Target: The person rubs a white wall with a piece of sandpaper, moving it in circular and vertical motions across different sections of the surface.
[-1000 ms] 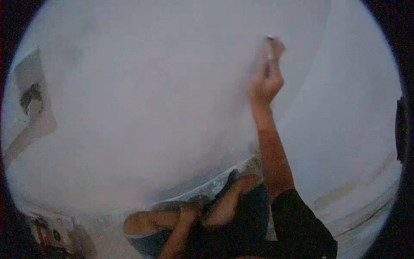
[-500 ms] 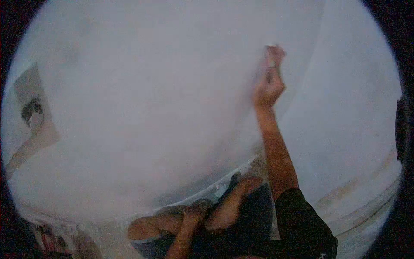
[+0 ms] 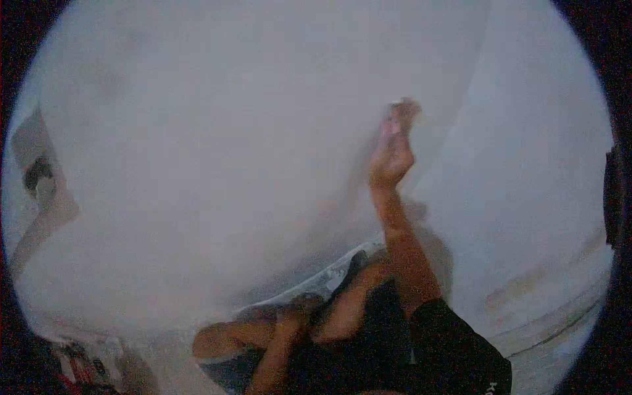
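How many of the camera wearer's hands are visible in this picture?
2: the right hand is raised before the pale wall; the left hand is low, near the bent legs.

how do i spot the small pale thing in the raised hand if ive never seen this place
Start at the big pale wall, then follow the arm up from the black sleeve to the raised right hand. The small pale thing shows at the hand's top, too blurred to name; its whitish edge stands out from the fingers.

We're in an unfinished-looking room, type unclear: bare pale wall, gray patch with a dark spot, blotchy floor.
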{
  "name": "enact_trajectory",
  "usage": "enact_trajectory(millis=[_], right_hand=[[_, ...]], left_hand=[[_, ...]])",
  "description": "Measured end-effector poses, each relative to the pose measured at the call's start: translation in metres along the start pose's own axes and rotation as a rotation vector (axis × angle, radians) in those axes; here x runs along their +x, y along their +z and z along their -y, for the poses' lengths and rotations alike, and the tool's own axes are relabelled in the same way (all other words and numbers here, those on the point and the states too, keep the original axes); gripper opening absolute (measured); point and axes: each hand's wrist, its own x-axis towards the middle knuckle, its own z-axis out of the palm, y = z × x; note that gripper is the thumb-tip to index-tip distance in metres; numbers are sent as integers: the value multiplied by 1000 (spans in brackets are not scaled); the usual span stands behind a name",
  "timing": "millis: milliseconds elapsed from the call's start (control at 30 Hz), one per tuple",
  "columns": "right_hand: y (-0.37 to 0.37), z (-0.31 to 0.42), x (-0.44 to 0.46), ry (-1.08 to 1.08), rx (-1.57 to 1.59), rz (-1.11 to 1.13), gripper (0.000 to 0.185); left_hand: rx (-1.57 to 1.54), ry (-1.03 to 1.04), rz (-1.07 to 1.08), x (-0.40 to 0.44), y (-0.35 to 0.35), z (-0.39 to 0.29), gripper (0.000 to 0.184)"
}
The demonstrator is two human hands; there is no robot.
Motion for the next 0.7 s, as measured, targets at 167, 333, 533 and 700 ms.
enact_trajectory(millis=[167, 333, 533, 700], right_hand=[[-23, 2, -83, -466, 71, 286, 50], [-47, -24, -48, 288, 169, 37, 46], [-25, 65, -15, -51, -5, -6, 47], [-85, 24, -86, -447, -44, 427, 45]], left_hand=[[1, -5, -8, -21, -3, -2, 48], [-4, -12, -18, -37, 4, -2, 48], [0, -13, -19, -58, 3, -6, 47], [8, -15, -49, -84, 7, -4, 47]])
